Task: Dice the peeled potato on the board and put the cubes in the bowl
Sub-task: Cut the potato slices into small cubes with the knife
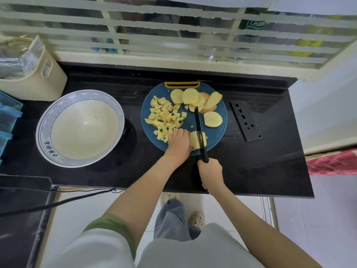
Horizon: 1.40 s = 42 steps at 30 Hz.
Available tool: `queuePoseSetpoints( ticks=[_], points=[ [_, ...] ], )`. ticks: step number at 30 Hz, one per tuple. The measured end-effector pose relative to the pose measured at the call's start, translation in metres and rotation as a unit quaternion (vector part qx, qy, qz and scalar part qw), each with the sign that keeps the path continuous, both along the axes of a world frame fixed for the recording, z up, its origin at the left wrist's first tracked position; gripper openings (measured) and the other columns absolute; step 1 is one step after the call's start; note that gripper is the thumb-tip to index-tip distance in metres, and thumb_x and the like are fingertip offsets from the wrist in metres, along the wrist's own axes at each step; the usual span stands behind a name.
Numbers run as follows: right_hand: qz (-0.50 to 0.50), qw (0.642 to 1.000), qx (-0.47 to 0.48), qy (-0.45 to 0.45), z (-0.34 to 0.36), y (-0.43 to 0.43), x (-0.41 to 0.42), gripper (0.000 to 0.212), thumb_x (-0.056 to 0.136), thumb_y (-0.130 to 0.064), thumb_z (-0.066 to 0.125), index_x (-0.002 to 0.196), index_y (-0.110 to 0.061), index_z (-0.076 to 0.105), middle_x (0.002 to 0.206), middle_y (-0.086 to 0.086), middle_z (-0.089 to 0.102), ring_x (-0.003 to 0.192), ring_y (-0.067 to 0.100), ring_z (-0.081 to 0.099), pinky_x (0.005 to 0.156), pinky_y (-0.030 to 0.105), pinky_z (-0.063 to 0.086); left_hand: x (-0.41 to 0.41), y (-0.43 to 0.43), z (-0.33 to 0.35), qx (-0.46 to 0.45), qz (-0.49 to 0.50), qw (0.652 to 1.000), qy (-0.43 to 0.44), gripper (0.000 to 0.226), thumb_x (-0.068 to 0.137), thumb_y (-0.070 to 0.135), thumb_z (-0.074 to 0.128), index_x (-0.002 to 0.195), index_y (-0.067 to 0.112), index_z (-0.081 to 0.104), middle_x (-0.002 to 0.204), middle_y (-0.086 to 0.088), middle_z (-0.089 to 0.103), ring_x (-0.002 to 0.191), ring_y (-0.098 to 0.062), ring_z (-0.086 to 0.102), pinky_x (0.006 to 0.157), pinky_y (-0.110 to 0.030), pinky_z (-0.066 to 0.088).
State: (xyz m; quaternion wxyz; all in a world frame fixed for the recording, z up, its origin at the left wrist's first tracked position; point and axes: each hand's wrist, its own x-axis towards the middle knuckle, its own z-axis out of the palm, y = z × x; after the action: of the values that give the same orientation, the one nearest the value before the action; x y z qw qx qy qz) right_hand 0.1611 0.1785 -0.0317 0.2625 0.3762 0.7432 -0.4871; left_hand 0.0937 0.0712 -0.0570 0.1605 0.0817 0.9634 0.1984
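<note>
Reference landmark: the round blue cutting board point(216, 132) on the black counter point(260, 167).

1. Left hand point(178, 143): I see it at the near rim of the board. Its fingers are curled and pressed together, holding down the potato piece point(194, 142) from the left.
2. Right hand point(210, 171): it is just off the near rim of the board, over the counter. Its fingers are wrapped tightly round the handle of the black knife point(199, 124). The blade runs from the near rim towards the board's centre and crosses the potato piece.
3. Cut stock: the cubes point(164, 117) lie in a loose pile on the left half of the board, touching the left hand's knuckles. The round slices point(190, 96) overlap at the far rim, just below the yellow handle slot. One single slice point(212, 119) lies flat right of the blade, apart from it.
4. Bowl point(41, 128): it stands left of the board, near but not touching.
5. Open room: a strip of bare board remains right of the blade. Right of the board, a bare strip of counter separates it from a black perforated plate point(245, 121). A band of counter lies between the board's near rim and the counter's front edge. A cream container point(38, 82) stands far left of the board, behind the bowl.
</note>
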Motion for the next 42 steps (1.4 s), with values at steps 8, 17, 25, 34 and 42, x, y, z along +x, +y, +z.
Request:
queuePoseSetpoints(
  ticks=[8,17,25,34,42],
  points=[
    [0.009,1.0,-0.004,-0.02,0.001,-0.001,0.003,0.014,0.096,-0.02,0.051,0.083,-0.015,0.052,0.081,0.006,0.054,0.068,0.02,0.052,0.066,0.033,0.05,-0.003,-0.002,0.003,0.025,0.012,0.999,-0.026,0.052,0.091,0.027,0.06,0.137,0.012,0.041,0.134,-0.007,0.042,0.128,-0.024,0.032,0.103,-0.035,0.024],
    [0.027,0.999,0.02,-0.022,-0.003,0.0,0.002,0.016,0.097,-0.018,0.05,0.081,-0.015,0.05,0.077,0.005,0.052,0.064,0.018,0.051,0.064,0.032,0.049,-0.006,-0.002,0.0,0.004,0.007,1.0,-0.011,0.051,0.091,0.026,0.061,0.137,0.012,0.043,0.132,-0.005,0.044,0.125,-0.022,0.034,0.099,-0.032,0.025],
    [0.038,0.996,0.037,-0.072,-0.004,0.001,-0.008,0.014,0.097,-0.022,0.051,0.086,-0.015,0.046,0.085,0.007,0.053,0.065,0.018,0.051,0.055,0.029,0.047,-0.006,-0.002,0.002,0.006,0.006,1.0,-0.019,0.051,0.091,0.027,0.061,0.136,0.012,0.043,0.131,-0.005,0.044,0.125,-0.022,0.034,0.097,-0.029,0.024],
    [0.004,1.0,0.015,0.023,0.001,-0.007,0.0,0.024,0.094,-0.015,0.051,0.07,-0.014,0.048,0.068,0.004,0.048,0.064,0.021,0.047,0.067,0.037,0.046,-0.007,-0.001,0.003,-0.013,0.007,1.0,-0.019,0.052,0.091,0.026,0.06,0.138,0.011,0.042,0.133,-0.006,0.044,0.126,-0.023,0.034,0.1,-0.032,0.027],
    [0.037,0.999,0.016,-0.01,0.0,-0.005,0.001,0.016,0.097,-0.02,0.051,0.082,-0.015,0.052,0.078,0.004,0.055,0.067,0.018,0.055,0.069,0.033,0.052,-0.006,-0.005,0.0,0.044,0.05,0.997,-0.046,0.05,0.09,0.025,0.063,0.135,0.014,0.045,0.133,-0.005,0.046,0.126,-0.024,0.038,0.102,-0.035,0.028]
  ],
)
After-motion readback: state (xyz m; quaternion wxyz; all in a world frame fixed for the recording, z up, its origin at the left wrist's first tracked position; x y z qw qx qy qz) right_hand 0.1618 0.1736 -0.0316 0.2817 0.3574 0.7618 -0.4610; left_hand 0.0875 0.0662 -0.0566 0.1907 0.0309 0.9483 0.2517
